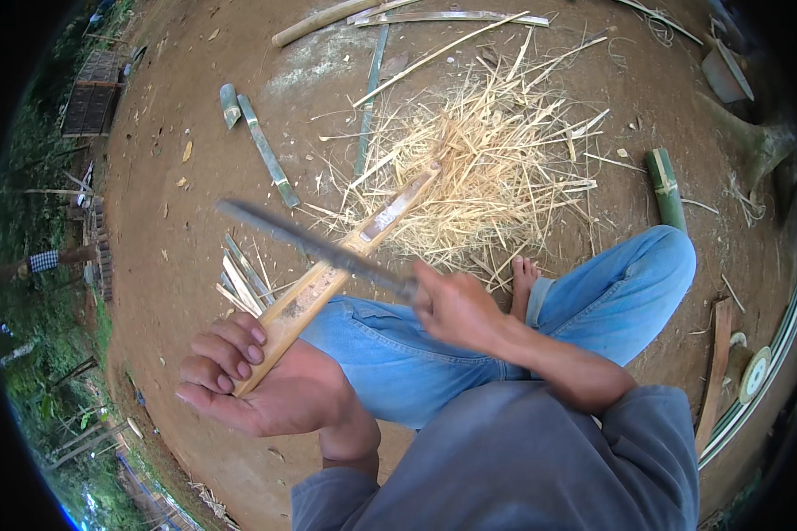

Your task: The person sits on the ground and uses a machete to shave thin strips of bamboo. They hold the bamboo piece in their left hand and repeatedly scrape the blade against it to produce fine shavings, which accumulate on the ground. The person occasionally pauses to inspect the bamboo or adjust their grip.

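My left hand (261,376) wraps its fingers round the lower end of a long, pale bamboo or wood piece (283,334). This piece slants up and away to the right, and its upper face has two long recesses. In my right hand (460,308), closed in a fist, is the handle of a long dark knife (283,232). Its blade, blurred by motion, points up to the left and crosses over the middle of the piece. Whether the edge touches the piece I cannot tell.
A heap of pale shavings (496,168) lies beyond my bent legs in blue trousers. Green bamboo lengths (268,152) are at the left, another bamboo tube (666,188) at the right. Split strips (243,279) lie near my left knee. A brown board (715,372) rests at the right.
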`<state>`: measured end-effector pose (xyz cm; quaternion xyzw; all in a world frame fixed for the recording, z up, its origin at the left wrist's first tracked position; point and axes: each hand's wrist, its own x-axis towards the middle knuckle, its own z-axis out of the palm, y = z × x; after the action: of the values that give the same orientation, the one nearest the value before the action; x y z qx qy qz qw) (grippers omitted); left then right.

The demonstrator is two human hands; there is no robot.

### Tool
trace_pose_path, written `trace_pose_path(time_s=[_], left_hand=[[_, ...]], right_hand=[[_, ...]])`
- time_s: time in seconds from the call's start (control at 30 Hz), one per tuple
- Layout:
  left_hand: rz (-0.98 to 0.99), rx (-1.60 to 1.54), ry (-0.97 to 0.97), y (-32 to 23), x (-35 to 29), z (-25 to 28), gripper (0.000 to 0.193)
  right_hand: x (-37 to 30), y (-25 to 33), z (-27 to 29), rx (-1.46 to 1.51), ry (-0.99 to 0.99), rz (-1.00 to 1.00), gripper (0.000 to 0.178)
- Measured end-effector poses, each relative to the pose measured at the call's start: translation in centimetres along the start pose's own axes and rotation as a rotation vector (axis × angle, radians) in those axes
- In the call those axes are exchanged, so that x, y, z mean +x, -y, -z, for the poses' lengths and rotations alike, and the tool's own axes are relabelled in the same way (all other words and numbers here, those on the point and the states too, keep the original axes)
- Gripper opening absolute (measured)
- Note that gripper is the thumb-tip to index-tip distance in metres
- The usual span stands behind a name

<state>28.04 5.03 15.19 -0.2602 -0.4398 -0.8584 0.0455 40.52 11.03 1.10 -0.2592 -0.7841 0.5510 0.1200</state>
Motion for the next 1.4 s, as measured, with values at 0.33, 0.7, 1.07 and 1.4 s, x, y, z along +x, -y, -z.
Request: trace_pose_path(time_s=[0.33, 0.7, 1.07, 1.4], left_hand=[[0.013, 0.029, -0.011, 0.7, -0.2, 0.2, 0.036], [0.018, 0.047, -0.02, 1.7, -0.4, 0.0, 0.038], [-0.018, 0.085, -0.068, 1.1, -1.6, -1.5, 0.037], [-0.054, 0.112, -0.057, 0.9, -1.1, -3.6, 0.038]], right_hand=[[0.9, -1.8, 0.5, 0.028, -0.032, -0.022, 0.03], [0.1, -2.0, 0.6, -0.068, -0.067, 0.155, 0.035], [1.6, -5.6, 1.9, -0.102, -0.058, 0.177, 0.037], [2.6, -5.6, 3.7, -0.023, -0.083, 0.035, 0.022]])
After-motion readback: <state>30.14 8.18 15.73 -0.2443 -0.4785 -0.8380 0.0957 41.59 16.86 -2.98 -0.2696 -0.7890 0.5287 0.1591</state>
